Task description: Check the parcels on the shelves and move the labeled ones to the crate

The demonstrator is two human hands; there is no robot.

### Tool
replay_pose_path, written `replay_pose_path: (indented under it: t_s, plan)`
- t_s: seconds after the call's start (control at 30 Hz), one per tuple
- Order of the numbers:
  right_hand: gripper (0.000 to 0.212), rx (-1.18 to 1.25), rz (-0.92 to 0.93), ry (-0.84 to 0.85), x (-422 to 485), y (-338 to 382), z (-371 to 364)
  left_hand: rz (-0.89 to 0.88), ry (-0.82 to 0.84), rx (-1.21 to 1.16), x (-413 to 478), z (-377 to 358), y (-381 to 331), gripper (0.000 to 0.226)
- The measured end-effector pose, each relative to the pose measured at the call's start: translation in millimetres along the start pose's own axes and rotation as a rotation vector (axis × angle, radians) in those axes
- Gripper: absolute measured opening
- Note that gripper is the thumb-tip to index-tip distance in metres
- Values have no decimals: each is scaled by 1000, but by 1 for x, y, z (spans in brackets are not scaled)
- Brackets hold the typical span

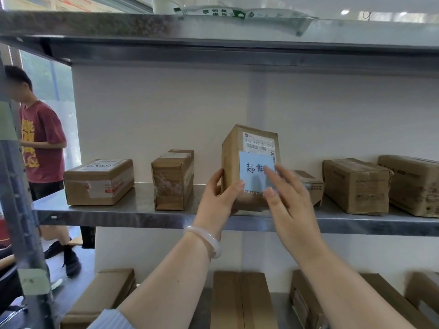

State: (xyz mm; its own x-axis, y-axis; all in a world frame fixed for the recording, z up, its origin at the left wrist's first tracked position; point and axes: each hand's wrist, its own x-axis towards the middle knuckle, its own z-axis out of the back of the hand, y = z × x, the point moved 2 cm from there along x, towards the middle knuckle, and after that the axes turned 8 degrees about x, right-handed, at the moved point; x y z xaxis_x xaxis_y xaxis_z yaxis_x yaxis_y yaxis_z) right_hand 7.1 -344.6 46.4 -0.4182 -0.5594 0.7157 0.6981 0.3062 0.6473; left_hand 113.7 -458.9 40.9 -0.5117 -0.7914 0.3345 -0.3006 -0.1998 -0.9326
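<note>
Gripping upright parcel, left hand

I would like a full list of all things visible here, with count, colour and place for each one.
upright brown cardboard parcel: one, brown, at the middle shelf, held
light blue paper note: one, handwritten, on that parcel's front
other brown cardboard parcels: five, along the middle shelf
lower cardboard parcels: at least four, brown, bottom shelf
grey metal shelf: one unit, several levels
white plastic mailer bag: one, green print, top shelf
bystander: one, red T-shirt, far left
white bangle: one, left wrist
left hand: grips the upright parcel's left edge
right hand: straight fingers touch the note
</note>
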Motion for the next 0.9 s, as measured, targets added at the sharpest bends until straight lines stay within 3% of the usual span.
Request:
replay_pose_path:
  t_s: [0.1, 0.2, 0.37, 0.57, 0.9]
  plan:
    - [49, 139, -87, -30, 1, -1, 5, 3, 22, -100, -6, -1, 2, 51]
    - [56, 273, -105, 0, 1, 2, 4, -94, 28, -12, -15, -2, -4, 40]
    - [63, 304, 29, 23, 1, 19, -4, -310, -18, 237, -36, 11, -33, 46]
    - [57, 469, 154, 104, -5, 57, -56, -500, -255, 470, -73, 72, -61, 50]
    - [57, 802, 124, 388, -55, 132, -189, -460, -628, 802, -181, 203, -87, 38]
